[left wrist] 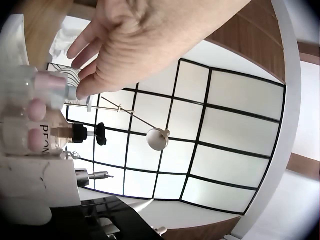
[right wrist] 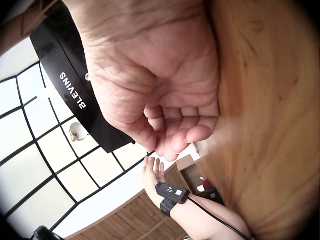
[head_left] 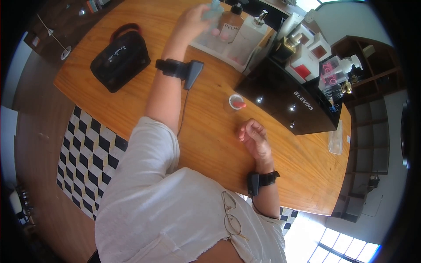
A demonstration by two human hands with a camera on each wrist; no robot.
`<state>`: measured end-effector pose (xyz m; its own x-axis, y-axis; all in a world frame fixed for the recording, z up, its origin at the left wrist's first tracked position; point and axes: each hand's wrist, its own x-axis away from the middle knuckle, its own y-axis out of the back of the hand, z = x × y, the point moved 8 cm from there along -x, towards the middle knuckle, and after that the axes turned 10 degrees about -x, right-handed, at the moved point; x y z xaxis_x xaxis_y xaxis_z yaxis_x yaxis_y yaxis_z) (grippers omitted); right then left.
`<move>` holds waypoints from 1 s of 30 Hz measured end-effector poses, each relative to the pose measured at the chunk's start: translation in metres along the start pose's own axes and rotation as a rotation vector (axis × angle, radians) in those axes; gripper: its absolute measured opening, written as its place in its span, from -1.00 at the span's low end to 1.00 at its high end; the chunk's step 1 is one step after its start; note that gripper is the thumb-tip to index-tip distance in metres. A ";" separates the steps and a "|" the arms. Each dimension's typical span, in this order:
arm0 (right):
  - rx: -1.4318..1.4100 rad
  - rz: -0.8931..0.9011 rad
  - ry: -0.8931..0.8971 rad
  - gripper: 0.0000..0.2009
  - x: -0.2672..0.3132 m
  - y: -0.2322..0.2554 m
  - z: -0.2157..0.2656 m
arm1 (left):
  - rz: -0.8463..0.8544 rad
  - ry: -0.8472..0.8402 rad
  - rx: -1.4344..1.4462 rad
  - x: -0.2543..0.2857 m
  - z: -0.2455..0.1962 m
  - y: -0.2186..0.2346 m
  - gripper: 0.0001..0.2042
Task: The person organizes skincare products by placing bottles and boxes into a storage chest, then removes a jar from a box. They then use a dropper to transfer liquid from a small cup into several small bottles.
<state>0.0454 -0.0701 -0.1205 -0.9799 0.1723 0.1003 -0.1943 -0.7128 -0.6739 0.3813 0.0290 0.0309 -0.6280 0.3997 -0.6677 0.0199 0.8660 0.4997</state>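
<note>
We see the wooden surface (head_left: 206,136), the black BLEVINS case (head_left: 280,94) at far right, and the pale tray (head_left: 218,56) at the far side. The left hand (head_left: 190,24) has its fingers grasping the bluish bottle (head_left: 212,13) near its top, at the tray's left end; the right hand (head_left: 255,138) curls loosely, holding nothing.

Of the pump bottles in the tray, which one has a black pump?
The amber bottle marked PEON; the white bottle beside it has a silver pump.
</note>
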 end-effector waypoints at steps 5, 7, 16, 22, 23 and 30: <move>0.008 -0.008 -0.004 -0.87 0.000 0.000 0.000 | 0.342 0.172 -0.103 0.013 0.079 -0.041 -0.41; 0.007 -0.009 -0.007 -0.86 0.000 0.000 0.000 | 0.434 0.222 -0.081 0.019 0.086 -0.053 -0.43; -0.003 -0.008 -0.006 -0.87 0.001 0.000 0.000 | 0.547 0.170 -0.119 0.025 0.068 -0.079 -0.41; -0.012 0.000 -0.003 -0.88 0.000 0.003 -0.001 | 0.542 0.162 -0.127 0.025 0.062 -0.077 -0.38; -0.013 -0.001 -0.002 -0.88 0.000 0.003 -0.001 | 0.530 0.170 -0.116 0.025 0.062 -0.076 -0.39; 0.001 0.000 -0.001 -0.88 0.000 0.000 0.000 | 0.482 0.191 -0.159 0.019 0.065 -0.062 -0.39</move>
<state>0.0451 -0.0698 -0.1205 -0.9800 0.1712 0.1012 -0.1942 -0.7138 -0.6729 0.4191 0.0028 -0.0485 -0.7074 0.6660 -0.2369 0.2324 0.5356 0.8119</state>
